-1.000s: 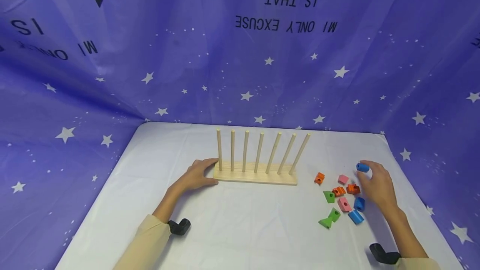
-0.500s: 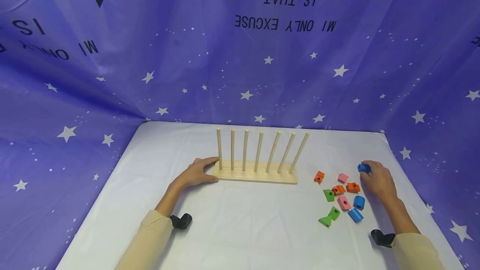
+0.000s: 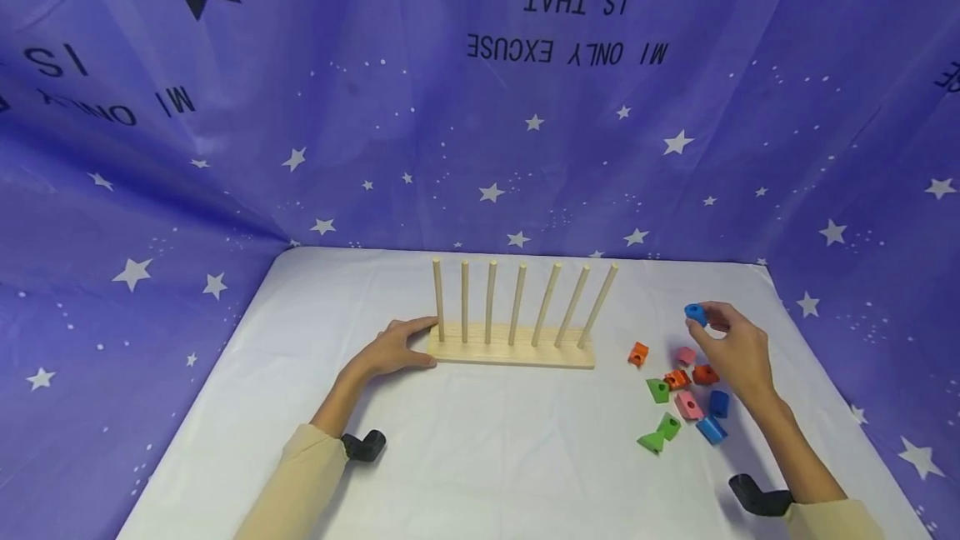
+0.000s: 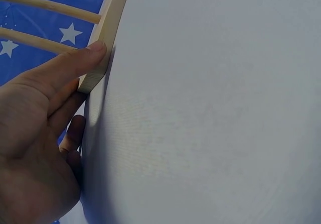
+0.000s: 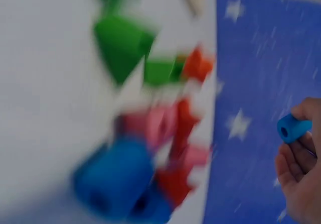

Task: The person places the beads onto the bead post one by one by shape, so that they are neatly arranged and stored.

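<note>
Purple starry cloth [image 3: 420, 123] backs the table [image 3: 517, 457]; in the head view, the right hand [image 3: 738, 352], pinching a blue bead [image 3: 695, 314], has moved nearer the bare-pegged rack [image 3: 512, 355]. Left wrist: the left hand [image 4: 32, 133] grips the rack's end. Right wrist: the bead is unthreaded.

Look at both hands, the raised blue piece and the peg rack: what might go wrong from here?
The right hand pinches the raised blue piece, which might slip and fall. The left hand grips only one end of the peg rack, so bumping the far end might swing it. The loose pieces lie close together beside the right hand, which might scatter them.
</note>
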Available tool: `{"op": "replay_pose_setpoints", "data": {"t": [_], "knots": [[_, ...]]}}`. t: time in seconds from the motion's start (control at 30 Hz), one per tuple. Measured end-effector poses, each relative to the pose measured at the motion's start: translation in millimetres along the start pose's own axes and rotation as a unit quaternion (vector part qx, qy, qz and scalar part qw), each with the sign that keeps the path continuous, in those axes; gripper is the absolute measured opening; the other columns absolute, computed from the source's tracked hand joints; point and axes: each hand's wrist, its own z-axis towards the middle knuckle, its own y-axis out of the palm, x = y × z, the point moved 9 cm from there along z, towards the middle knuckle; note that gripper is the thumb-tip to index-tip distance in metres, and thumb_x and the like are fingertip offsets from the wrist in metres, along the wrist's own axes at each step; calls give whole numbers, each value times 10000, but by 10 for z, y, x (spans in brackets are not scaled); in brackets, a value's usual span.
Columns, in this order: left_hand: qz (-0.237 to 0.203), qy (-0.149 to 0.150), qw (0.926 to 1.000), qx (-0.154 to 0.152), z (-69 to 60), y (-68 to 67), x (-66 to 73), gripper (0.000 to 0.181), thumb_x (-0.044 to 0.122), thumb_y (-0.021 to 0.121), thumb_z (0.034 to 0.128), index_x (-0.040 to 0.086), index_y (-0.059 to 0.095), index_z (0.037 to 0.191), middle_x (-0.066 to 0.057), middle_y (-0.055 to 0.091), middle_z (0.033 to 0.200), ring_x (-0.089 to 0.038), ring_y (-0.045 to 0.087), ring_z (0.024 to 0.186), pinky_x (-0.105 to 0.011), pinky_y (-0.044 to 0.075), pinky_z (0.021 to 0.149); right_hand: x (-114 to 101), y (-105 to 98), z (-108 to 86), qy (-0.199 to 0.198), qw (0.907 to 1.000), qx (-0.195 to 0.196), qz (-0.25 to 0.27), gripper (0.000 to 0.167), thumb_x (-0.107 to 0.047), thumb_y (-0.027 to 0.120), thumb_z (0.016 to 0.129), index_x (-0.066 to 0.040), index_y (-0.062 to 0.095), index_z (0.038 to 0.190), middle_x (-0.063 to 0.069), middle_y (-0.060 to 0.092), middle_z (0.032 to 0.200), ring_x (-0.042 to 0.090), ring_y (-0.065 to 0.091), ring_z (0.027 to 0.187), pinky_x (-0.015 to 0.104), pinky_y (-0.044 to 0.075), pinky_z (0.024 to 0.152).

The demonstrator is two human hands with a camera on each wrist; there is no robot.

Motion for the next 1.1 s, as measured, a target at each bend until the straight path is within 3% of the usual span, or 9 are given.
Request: {"op": "replay_pose_setpoints", "data": {"t": [0.1, 0.17, 0.3, 0.47, 0.7, 0.8, 0.93, 1.1], "knots": [[-104, -85, 9999, -16, 4, 22, -16, 788, 301, 841, 789, 149, 502, 1484, -142, 485, 1481, -334, 420, 1265, -613, 299, 1061, -423, -49, -52, -369, 9982, 311, 345, 312, -128, 758, 880, 11, 670, 1145, 178, 712, 1025, 320, 652, 950, 186, 438, 813], [-122, -118, 9999, -13, 7, 30, -25, 789, 303, 843, 786, 156, 505, 1483, -142, 487, 1478, -337, 418, 1271, -616, 300, 1063, -707, -72, -79, -636, 9950, 480, 609, 293, -76, 782, 844, -8, 680, 1110, 127, 718, 996, 207, 648, 930, 106, 389, 816], [-77, -95, 9999, 8, -2, 31, -31, 791, 301, 844, 782, 150, 507, 1481, -155, 494, 1467, -352, 418, 1276, -620, 303, 1057, -1300, -77, -122, -1320, 9823, 574, 1199, 312, 27, 806, 777, -17, 678, 1058, 67, 701, 971, 37, 598, 927, 123, 416, 857], [-44, -52, 10000, -22, -14, 27, -32, 788, 300, 838, 786, 156, 503, 1484, -162, 493, 1466, -363, 412, 1285, -623, 292, 1059, -1970, 33, -166, -1896, 9562, 242, 2218, 370, 119, 786, 758, -16, 683, 1087, 84, 691, 999, 66, 630, 951, 162, 489, 838], [-85, -43, 9999, -59, -4, 23, -46, 787, 295, 835, 790, 151, 498, 1486, -176, 482, 1472, -383, 396, 1304, -647, 273, 1059, -2635, 421, -76, -2034, 9166, -450, 3412, 371, 130, 725, 821, 37, 652, 1172, 118, 667, 1095, 152, 642, 969, 278, 505, 930], [-108, -55, 9999, -106, 9, 34, -55, 787, 299, 832, 795, 163, 493, 1491, -173, 472, 1481, -384, 386, 1314, -650, 260, 1066, -2852, 591, -17, -1991, 9046, -690, 3706, 351, 86, 731, 843, 21, 660, 1181, 98, 671, 1108, 196, 645, 983, 320, 498, 955], [-35, 1, 9999, -108, 24, 37, -49, 781, 303, 828, 801, 167, 491, 1493, -168, 471, 1485, -385, 393, 1308, -661, 252, 1066, -3109, 812, 52, -1889, 8994, -896, 3839, 313, 68, 735, 854, 18, 659, 1154, 109, 668, 1115, 235, 633, 1057, 345, 470, 996], [-151, -106, 9998, -118, 33, 40, -59, 776, 290, 833, 806, 190, 491, 1495, -154, 465, 1493, -372, 378, 1319, -669, 221, 1078, -3369, 1037, 113, -1777, 9054, -915, 3745, 316, 81, 708, 869, 72, 621, 1172, 191, 654, 1170, 311, 573, 1219, 375, 394, 1077]]}}
